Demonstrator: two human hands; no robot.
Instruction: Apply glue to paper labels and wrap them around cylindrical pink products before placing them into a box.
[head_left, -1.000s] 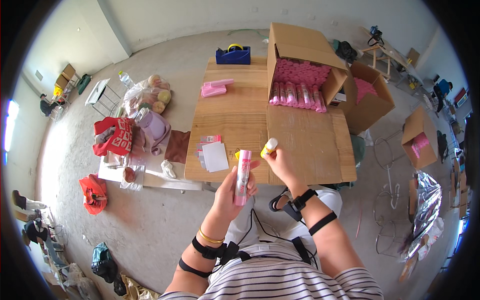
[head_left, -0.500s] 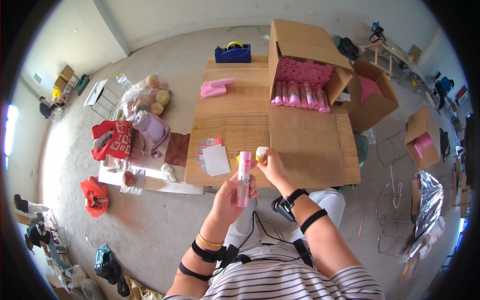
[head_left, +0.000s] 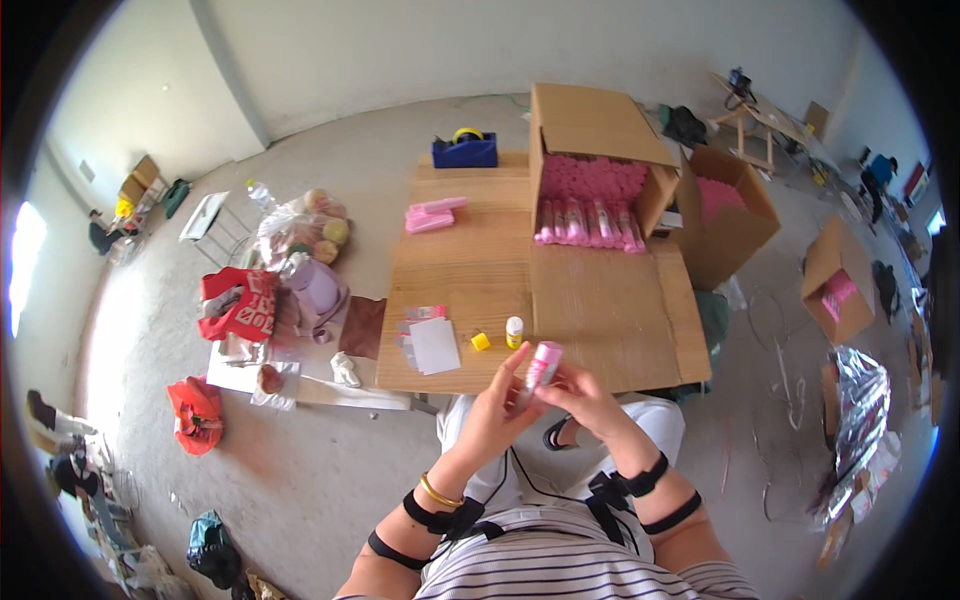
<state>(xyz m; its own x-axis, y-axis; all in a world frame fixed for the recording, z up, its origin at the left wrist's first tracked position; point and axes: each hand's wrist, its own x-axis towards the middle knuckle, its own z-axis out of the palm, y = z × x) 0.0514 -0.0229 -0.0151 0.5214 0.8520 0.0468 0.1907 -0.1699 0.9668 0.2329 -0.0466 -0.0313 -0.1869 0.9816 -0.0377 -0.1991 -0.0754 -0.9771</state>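
A pink tube with a printed clear side is held upright but tilted over the table's front edge. My left hand wraps its lower part, while the fingers of my right hand close on it from the other side. Just beyond the hands, a small bottle with a white top and yellow label stands on the wooden table. A little yellow block-like piece lies to its left. Farther left rest a stack of white cards and some pink-and-grey printed slips.
An open cardboard box full of pink tubes stands at the back right, with another box beside it. A blue tape dispenser and loose pink tubes sit at the back left. Bags, including a red one, crowd the left side.
The small yellow-labelled bottle has left my right hand and now stands on the table. My right hand has come over to the pink tube, which is lower and more tilted.
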